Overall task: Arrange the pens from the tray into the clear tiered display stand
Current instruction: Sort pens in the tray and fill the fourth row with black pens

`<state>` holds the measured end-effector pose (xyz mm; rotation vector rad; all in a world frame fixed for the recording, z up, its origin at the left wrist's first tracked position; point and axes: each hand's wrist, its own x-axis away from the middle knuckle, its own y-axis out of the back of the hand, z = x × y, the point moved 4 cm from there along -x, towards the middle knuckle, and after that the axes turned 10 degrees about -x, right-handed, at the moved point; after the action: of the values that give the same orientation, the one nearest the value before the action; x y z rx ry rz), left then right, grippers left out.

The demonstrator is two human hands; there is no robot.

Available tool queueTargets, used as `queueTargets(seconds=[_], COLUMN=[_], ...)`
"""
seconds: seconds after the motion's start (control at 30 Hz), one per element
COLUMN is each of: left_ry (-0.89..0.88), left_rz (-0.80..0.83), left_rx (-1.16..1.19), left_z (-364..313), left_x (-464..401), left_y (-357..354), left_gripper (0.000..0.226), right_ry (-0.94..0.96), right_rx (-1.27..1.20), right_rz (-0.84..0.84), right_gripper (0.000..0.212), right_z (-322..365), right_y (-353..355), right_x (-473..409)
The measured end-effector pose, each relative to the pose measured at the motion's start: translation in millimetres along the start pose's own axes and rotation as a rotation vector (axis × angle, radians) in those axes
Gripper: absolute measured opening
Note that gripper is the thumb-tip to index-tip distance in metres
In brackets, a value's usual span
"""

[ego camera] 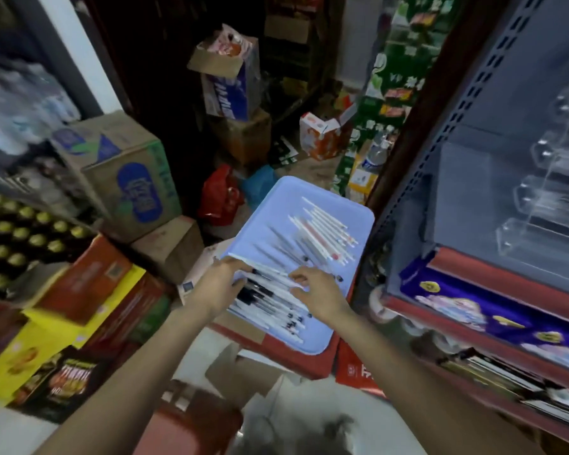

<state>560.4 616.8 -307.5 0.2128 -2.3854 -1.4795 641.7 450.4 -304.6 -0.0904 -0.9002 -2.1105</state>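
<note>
At the seven o'clock edge of the pale blue tray, the left hand lies over the rim, fingers extended onto the nearest pens; blur makes it impossible to tell whether it grips any. Just to its right, toward the tray's five o'clock side, the right hand hovers over the same bundle with fingers loosely curled, and whether the fingertips pinch a pen or only touch the pile cannot be told. The pens lie in the tray in rough rows: dark-capped ones under the hands, white and red-marked ones further up toward twelve o'clock. The tray itself rests on red cartons among stacked boxes, not on a worktop.

Well apart at three o'clock, the clear tiered display stand sits on a grey shelf in the cabinet. Its steps look empty, though the clear plastic and motion blur make that uncertain. Judged from this, the task seems barely begun: the tray looks full and no pen is plainly in the stand.

The stand's top and right side run out of view, and the pens beneath both hands are covered.
</note>
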Motion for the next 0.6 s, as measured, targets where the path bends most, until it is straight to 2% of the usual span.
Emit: queueTargets(seconds=[0.23,0.4,0.6], left_ry=[-0.013,-0.013,0.037], left_rz=[0.089,0.033,-0.044], left_rx=[-0.029,0.013,0.134], left_z=[27,31,39], left_x=[11,4,2], left_y=[-10,-9,-9], left_gripper=[0.036,0.028,0.022], right_ry=[0.022,0.013,-0.035], right_rx=[0.184,0.287,0.215], right_rz=[0.020,0.001,-0.066], right_gripper=[0.022,0.016,0.015], right_z=[3,4,-1], right_y=[-32,-34,-25], right_x=[-11,-18,-16])
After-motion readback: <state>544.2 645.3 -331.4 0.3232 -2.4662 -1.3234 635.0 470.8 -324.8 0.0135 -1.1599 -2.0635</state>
